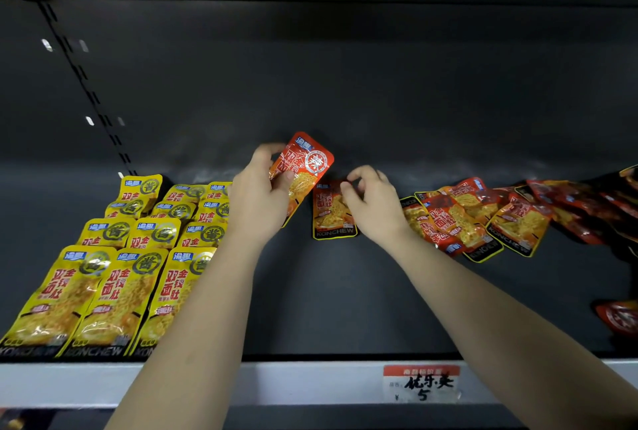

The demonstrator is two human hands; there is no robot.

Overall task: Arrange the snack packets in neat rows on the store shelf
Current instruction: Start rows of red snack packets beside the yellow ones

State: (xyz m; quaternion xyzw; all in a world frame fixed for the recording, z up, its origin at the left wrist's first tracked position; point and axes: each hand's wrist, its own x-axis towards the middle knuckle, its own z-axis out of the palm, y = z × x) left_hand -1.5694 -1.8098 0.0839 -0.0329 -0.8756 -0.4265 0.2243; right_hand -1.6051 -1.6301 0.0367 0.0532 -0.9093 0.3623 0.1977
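Left hand (pixel 257 201) grips raised packet (pixel 307 167), top tilted right; right hand (pixel 374 205) pinches flat packet (pixel 331 215).

Running dim and murky toward the back, catching front light on the yellow packets (pixel 114 291), glinting off the raised red packet (pixel 307 167), bowing the shelf edge (pixel 293 383), softening at corners.

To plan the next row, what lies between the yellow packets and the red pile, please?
Head view: a flat red packet at the right hand, a raised red packet in the left hand; otherwise bare shelf.
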